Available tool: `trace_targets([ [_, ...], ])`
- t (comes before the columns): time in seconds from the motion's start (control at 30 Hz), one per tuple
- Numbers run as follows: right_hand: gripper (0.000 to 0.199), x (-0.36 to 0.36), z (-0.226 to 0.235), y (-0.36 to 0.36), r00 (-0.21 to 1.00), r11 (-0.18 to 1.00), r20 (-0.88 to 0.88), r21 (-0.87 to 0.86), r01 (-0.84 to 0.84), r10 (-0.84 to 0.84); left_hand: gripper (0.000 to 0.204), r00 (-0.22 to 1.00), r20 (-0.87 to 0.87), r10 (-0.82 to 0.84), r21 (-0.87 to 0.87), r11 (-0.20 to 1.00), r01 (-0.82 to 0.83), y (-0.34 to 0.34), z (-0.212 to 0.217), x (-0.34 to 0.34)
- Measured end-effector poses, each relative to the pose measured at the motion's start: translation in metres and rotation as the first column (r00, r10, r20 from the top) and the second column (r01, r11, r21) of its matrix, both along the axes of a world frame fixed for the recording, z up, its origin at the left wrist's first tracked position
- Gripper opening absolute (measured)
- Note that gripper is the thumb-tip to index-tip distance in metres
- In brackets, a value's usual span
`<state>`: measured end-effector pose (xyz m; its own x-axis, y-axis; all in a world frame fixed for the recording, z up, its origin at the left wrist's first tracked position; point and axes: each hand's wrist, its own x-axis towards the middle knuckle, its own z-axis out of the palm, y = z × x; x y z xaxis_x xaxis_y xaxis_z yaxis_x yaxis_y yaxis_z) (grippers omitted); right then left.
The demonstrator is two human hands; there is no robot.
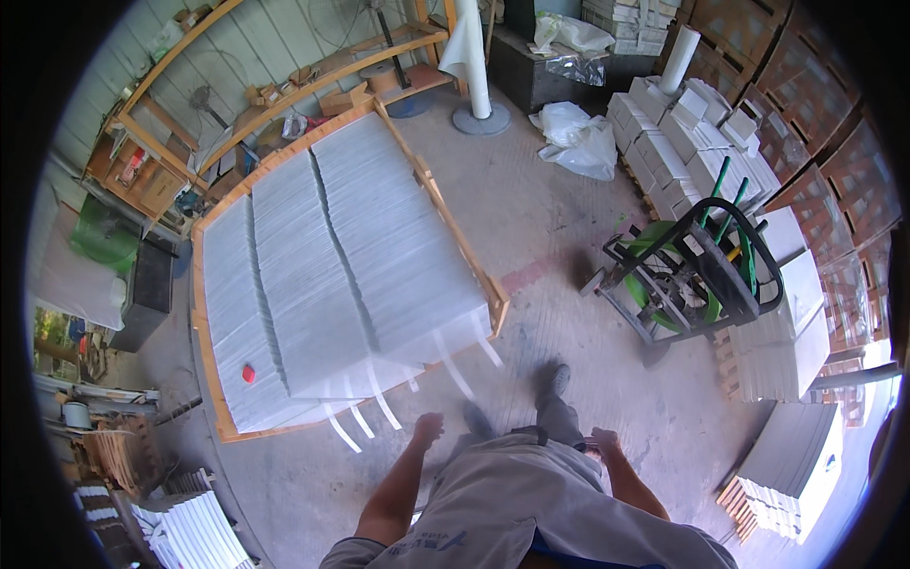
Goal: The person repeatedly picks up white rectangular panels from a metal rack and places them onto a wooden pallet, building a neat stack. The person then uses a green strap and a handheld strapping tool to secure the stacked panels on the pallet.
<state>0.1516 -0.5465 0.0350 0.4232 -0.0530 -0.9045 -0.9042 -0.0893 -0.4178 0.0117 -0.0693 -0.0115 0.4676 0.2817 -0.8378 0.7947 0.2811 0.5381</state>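
My left hand (429,430) hangs at my left side, its fingers curled in with nothing seen in them. Beside my right hip is my right hand (604,442); its fingers are too small and partly hidden to read. Ahead and to the left lies a big block of stacked whitish sheets (379,237), in three long rows inside a low wooden frame (436,194). White straps (383,398) trail from its near edge onto the floor, closest to my left hand. A small red object (248,374) rests on the left row.
To the right stands a black-framed strapping cart (697,270) with a green reel. Behind it are piled white cartons (664,142) and tall brown stacks (825,123). A pallet of flat white boards (782,465) sits at lower right. A wooden shelf (284,104) lines the back wall.
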Motion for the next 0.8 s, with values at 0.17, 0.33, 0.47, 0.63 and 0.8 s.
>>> trace_targets([
  [0.17,0.028,0.057,-0.007,-0.042,0.997,0.999,0.07,0.02,0.031,-0.032,0.017,0.982,0.114,0.154,-0.109,0.984,-0.141,-0.02,-0.001,0.034],
  [0.33,0.028,0.153,-0.006,-0.094,0.999,0.999,0.021,-0.023,0.031,-0.031,0.02,0.999,-0.013,-0.029,-0.11,0.994,0.028,-0.08,0.017,0.121],
  [0.47,0.025,0.229,0.01,-0.126,0.997,0.999,0.073,-0.035,0.02,-0.018,0.012,0.974,0.225,-0.002,-0.169,0.985,0.041,-0.135,0.04,0.186],
  [0.63,0.023,0.287,0.038,-0.141,0.944,0.982,0.308,0.175,0.067,-0.119,0.024,0.951,0.154,-0.27,-0.039,0.96,0.278,-0.176,0.062,0.276],
  [0.8,0.027,0.326,0.085,-0.12,0.871,0.959,0.471,0.282,-0.001,-0.138,0.023,0.947,0.141,-0.289,0.141,0.952,0.27,-0.197,0.095,0.337],
])
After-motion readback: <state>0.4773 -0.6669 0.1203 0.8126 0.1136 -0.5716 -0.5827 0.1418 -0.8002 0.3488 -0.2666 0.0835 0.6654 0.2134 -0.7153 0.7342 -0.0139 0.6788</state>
